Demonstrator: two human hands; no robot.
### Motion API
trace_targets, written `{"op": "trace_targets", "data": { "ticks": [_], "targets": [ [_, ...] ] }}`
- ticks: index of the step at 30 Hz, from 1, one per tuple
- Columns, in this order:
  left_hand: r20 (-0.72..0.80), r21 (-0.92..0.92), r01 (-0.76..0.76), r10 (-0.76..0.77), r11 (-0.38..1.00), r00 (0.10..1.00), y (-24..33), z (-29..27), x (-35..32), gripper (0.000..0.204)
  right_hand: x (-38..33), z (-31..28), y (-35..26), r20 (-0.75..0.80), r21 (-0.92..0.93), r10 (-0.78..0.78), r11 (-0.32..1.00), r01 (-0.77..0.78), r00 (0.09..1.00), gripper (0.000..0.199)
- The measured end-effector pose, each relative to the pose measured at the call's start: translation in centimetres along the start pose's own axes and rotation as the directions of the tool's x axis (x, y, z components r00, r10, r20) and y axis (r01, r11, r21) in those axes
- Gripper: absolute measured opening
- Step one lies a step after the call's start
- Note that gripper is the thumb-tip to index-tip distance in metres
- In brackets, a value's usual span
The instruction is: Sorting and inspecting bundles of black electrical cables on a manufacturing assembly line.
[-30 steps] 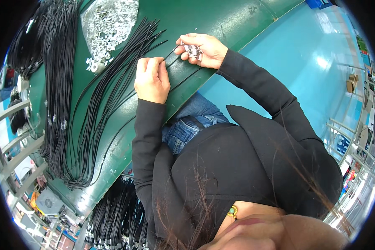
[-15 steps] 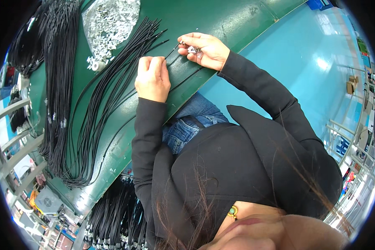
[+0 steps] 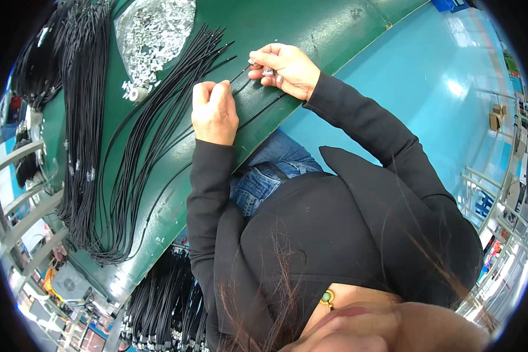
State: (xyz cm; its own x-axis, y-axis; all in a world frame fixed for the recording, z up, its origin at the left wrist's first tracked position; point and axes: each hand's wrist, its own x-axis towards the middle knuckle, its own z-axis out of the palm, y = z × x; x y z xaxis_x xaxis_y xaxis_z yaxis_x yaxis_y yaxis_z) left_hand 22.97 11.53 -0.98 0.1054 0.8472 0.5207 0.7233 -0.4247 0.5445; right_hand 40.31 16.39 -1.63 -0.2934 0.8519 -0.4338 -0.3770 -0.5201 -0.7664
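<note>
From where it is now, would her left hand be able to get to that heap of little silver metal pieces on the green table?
Probably yes. The left hand rests on the green table, and only flat black cords lie between it and the heap of metal pieces.

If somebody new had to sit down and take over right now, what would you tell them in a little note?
Left hand: fist closed on a thin black cord, resting on the green table.
Right hand: fingers pinched on small silver metal clips, held at the free tip of that same cord.
Nearby: a fan of loose black cords left of the hands, a clear bag of silver clips at the far table edge, a thick bundle of black cords further left.
Done: one cord picked out and held.
Left: the clip does not look seated on the cord tip yet; the loose cords lie unhandled.
</note>
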Motion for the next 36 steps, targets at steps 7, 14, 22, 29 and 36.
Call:
{"op": "trace_targets", "data": {
  "ticks": [7, 14, 22, 29, 36],
  "targets": [
    [-0.009, 0.004, 0.006, -0.006, 1.000, 1.000, -0.1, 0.2, -0.1, 0.012, -0.1, -0.1, -0.4, -0.007, -0.131, 0.005, 0.991, -0.006, 1.000, 0.018],
    [0.041, -0.058, 0.041, -0.038, 0.997, 0.998, 0.1, 0.3, 0.1, 0.012, 0.0, -0.1, 0.1, 0.116, -0.031, 0.128, 0.992, -0.126, 0.985, 0.017],
    [0.152, -0.343, 0.314, -0.277, 0.885, 0.949, 0.5, 0.6, 1.0, 0.009, -0.3, 0.1, 0.4, 0.108, -0.005, 0.019, 1.000, -0.018, 0.994, 0.016],
    [0.100, -0.313, 0.268, -0.249, 0.911, 0.963, 0.6, 0.7, 0.8, 0.007, 0.0, -0.3, 0.4, 0.065, -0.086, -0.095, 0.991, 0.101, 0.993, 0.017],
    [0.116, -0.276, 0.186, -0.159, 0.943, 0.980, 0.5, 0.5, 0.6, 0.007, -0.5, 0.0, -0.2, 0.088, -0.226, -0.127, 0.963, 0.144, 0.988, 0.017]
  ]
}}
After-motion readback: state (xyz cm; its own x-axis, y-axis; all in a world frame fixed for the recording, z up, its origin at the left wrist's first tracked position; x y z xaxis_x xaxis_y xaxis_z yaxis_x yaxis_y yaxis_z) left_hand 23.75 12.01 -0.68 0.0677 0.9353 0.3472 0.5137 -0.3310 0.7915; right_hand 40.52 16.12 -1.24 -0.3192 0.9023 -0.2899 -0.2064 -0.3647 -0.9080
